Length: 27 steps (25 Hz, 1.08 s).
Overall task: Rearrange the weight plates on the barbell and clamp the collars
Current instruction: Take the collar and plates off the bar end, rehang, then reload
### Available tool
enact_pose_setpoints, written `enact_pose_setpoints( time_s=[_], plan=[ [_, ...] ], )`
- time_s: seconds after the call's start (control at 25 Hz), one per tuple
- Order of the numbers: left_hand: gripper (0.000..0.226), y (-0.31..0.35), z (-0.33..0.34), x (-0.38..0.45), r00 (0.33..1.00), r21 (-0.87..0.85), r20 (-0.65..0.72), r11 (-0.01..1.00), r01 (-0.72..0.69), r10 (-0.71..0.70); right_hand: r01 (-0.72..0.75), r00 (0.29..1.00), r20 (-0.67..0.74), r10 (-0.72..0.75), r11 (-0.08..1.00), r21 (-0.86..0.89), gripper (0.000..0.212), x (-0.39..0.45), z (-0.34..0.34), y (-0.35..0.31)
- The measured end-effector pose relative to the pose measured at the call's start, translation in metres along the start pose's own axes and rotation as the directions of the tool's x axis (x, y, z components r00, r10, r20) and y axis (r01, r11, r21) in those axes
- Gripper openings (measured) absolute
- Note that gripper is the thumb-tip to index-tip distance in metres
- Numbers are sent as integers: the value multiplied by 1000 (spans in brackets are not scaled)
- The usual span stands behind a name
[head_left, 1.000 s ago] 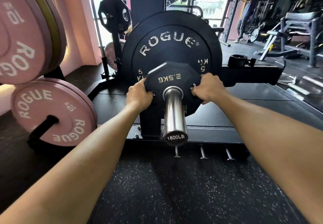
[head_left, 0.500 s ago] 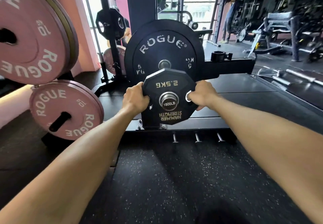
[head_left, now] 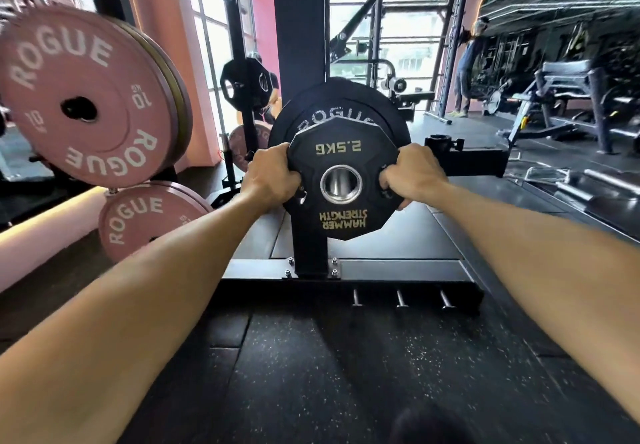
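Observation:
A small black 2.5 kg plate [head_left: 337,147] marked Hammer Strength is upside down in front of me. My left hand [head_left: 272,175] grips its left edge and my right hand [head_left: 414,175] grips its right edge. Through its centre hole I see the steel barbell sleeve [head_left: 341,183] end-on; whether the plate still sits on the sleeve is unclear. Behind it sits a larger black Rogue 5 kg plate [head_left: 391,121] on the bar. A black collar [head_left: 445,143] rests on the rack's horizontal arm [head_left: 474,163] to the right.
Pink Rogue 10 kg plates [head_left: 86,97] hang on storage pegs at the left, with another pink plate [head_left: 138,216] below. The black rack upright [head_left: 299,27] stands behind the bar. A person [head_left: 465,69] stands at the far right near benches. Steel pegs [head_left: 400,299] stick out of the rack base.
Both hands have drawn the 2.5 kg plate outward along the sleeve toward me, from against the 5 kg plate to the sleeve's end. The view has risen to look straight down the bar.

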State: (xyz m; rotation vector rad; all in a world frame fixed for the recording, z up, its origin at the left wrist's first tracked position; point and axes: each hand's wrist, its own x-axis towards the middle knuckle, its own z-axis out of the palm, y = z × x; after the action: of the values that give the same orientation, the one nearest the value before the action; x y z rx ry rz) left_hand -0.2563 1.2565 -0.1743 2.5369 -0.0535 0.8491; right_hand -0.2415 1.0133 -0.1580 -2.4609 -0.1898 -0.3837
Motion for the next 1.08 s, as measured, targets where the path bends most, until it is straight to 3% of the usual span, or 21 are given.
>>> enact_pose_setpoints(
  time_s=[0.2, 0.4, 0.6, 0.84, 1.08],
  plan=[
    [20, 23, -46, 67, 996, 8, -65, 998, -59, 59, 58, 998, -38, -56, 997, 50, 12, 52, -50, -39],
    [13, 61, -119, 150, 999, 4, -39, 1000, -12, 12, 58, 997, 55, -61, 997, 54, 16, 114, -128, -107],
    [18, 117, -233, 246, 999, 85, -47, 996, -7, 11, 83, 994, 66, -90, 991, 109, 20, 175, -235, -202],
    [11, 183, -400, 369, 995, 116, -104, 993, 8, 4, 148, 989, -14, -147, 979, 143, 19, 254, -371, -347],
    [3, 181, -529, 424, 985, 154, -173, 988, 21, 6, 221, 975, -46, -217, 966, 134, 19, 284, -423, -471]
  ],
)
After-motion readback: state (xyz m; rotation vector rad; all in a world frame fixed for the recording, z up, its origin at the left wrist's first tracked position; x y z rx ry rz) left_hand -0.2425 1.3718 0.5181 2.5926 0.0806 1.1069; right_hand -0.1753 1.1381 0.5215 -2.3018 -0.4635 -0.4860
